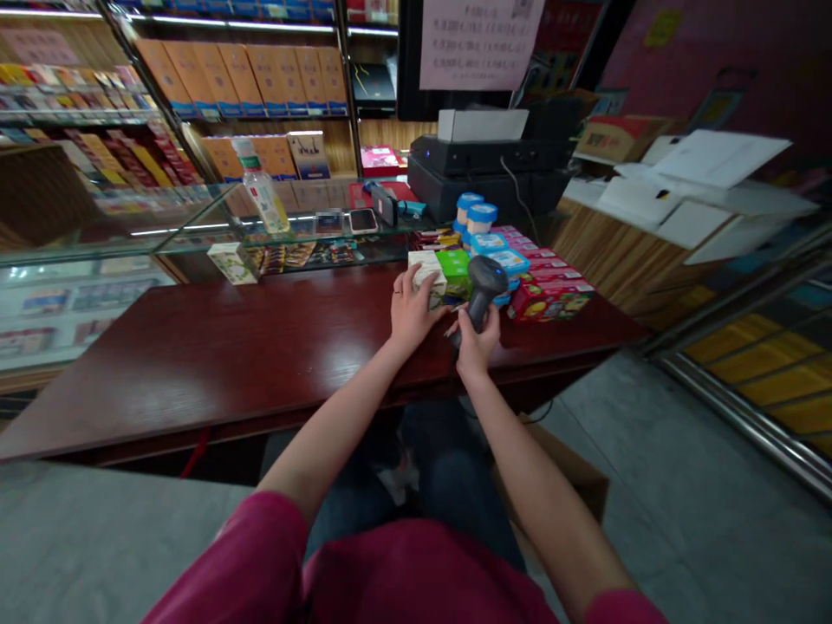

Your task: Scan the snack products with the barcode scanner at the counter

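Note:
My right hand (pixel 479 340) is wrapped round the handle of a dark grey barcode scanner (pixel 487 279), its head tilted up and a small blue light on top. To the left of it, my left hand (pixel 411 310) grips a small white box (pixel 422 259) with its fingers over the top and side. A green box (pixel 453 265) stands right against the white one. Behind the scanner are blue-and-white tubs (pixel 489 243). Red packs (pixel 551 290) are lined up to their right.
A similar white box (pixel 234 263) stands at the far left of the dark red desk (pixel 279 347). A bottle (pixel 263 191) and a phone (pixel 362 221) rest on the glass counter. Behind are a black printer-like unit (pixel 455 160) and shelves of orange boxes (pixel 260 78).

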`<state>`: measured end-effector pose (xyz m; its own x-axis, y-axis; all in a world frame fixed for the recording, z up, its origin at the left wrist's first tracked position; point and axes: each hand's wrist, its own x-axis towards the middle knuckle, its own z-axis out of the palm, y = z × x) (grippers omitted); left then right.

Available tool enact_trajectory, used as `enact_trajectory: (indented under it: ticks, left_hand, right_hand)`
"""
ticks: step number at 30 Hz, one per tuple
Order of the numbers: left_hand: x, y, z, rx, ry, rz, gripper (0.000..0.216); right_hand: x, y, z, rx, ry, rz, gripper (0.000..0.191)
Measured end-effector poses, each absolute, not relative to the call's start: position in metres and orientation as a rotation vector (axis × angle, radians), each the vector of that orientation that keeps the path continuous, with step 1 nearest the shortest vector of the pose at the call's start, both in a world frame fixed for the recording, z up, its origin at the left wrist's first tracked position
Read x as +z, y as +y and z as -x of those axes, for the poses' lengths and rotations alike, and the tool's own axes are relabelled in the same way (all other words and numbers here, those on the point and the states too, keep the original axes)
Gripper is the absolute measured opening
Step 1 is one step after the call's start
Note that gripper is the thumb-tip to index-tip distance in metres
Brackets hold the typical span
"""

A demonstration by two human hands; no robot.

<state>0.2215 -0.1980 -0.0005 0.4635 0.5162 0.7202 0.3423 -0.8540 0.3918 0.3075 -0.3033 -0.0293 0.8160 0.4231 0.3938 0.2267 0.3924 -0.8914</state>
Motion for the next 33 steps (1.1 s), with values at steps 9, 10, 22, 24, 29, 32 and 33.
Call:
enact_trajectory:
  ticks: [9, 10, 22, 24, 29, 32, 33]
  left_hand:
    - [-0.015, -0.197, -0.209, 1.451, 0.64, -2.34, 0.05]
    - [-0.015, -0.193, -0.204, 1.479, 0.623, -2.297, 0.05]
    - [-0.029, -0.091, -0.085, 1.448, 0.942, -1.679, 0.05]
    - [-0.029, -0.09, -0.085, 1.446, 0.963, -1.65, 0.051]
    - [-0.019, -0.101, -0.088, 1.568, 1.062, -1.835, 0.041]
    - [-0.01, -0.112, -0.08, 1.665, 1.158, -1.972, 0.042]
    - [-0.007, -0.115, -0.078, 1.665, 1.169, -2.01, 0.044]
  right_hand:
    - [-0.036, -0.295, -0.308, 0.149, -0.636, 1.125, 0.056]
    - [-0.035, -0.296, -0.307, 0.163, -0.639, 1.113, 0.054]
    - [-0.004, -0.314, -0.287, 0.987, -1.097, 0.999, 0.039]
    - [-0.002, -0.315, -0.287, 1.036, -1.141, 1.014, 0.038]
    - [0.001, -0.317, -0.289, 1.041, -1.06, 0.997, 0.036]
    - [0.001, -0.317, -0.29, 1.025, -1.013, 0.987, 0.039]
    - [0.001, -0.317, -0.29, 1.021, -1.012, 0.988, 0.039]
